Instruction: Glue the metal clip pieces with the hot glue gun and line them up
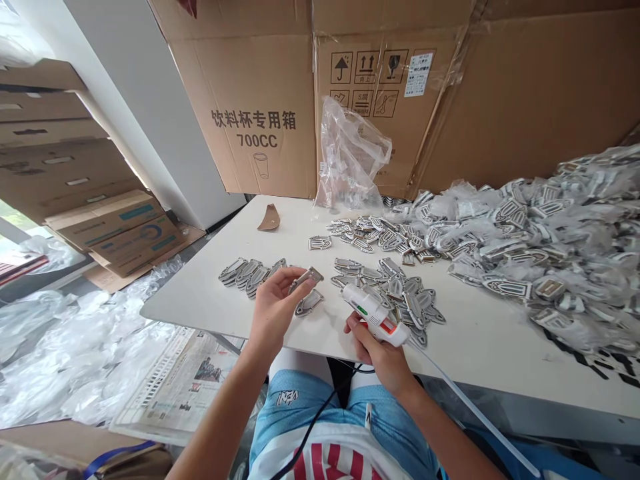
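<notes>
Our left hand [280, 293] pinches a small metal-coloured piece [311, 275] over the white table [200, 287]; our right hand [377, 347] grasps a glue gun [373, 312], pointed leftward. We judge a level piece and steady aim best, the rear glue stick [465, 398] swinging free; a loose pile [413, 303] beside the gun crowds us.

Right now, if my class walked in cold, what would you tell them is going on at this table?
A person's left hand holds up a small grey piece, while the right hand grips a white glue gun, its nozzle apart from the piece. On the white table, similar pieces lie in overlapping rows to the left and a looser pile to the right.
</notes>
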A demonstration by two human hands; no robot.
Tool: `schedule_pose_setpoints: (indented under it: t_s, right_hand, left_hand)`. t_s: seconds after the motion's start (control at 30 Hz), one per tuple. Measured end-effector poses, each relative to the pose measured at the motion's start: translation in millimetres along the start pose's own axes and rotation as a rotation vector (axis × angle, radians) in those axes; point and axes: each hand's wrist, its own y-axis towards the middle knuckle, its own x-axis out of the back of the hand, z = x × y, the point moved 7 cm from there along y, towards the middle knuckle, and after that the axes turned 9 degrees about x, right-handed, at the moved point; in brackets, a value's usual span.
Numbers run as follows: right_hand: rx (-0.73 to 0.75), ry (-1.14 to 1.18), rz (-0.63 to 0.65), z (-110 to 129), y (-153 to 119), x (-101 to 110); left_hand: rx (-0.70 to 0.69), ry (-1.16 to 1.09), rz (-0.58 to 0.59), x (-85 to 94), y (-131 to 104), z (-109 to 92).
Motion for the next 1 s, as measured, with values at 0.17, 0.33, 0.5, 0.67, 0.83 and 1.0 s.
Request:
schedule_pose_setpoints:
  t_s: [0.17,0.33,0.5,0.67,0.83,1.0]
  right_hand:
    - [-0.027,-0.086,0.008,-1,0,1]
    - [-0.034,-0.125,0.016,0,-1,2]
    - [-0.020,-0.149,0.013,1,-1,4]
    - [-0.034,-0.112,0.021,-1,-1,2]
    - [-0.042,-0.102,0.010,-4,-1,2]
    - [-0.021,-0.099,-0.032,-6,-1,4]
  left_hand:
    - [0.014,0.016,-0.005,-1.6,0,4]
    - [0.010,-0.014,0.024,-5.4,-1,5]
    - [0.010,0.048,0.056,-11.5,-6,1]
    - [0.034,0.040,0.084,-14.9,-9,2]
    - [0.077,-0.004,0.111,-15.7,-9,4]
    - [0.095,-0.025,0.123,-16.2,-11,5]
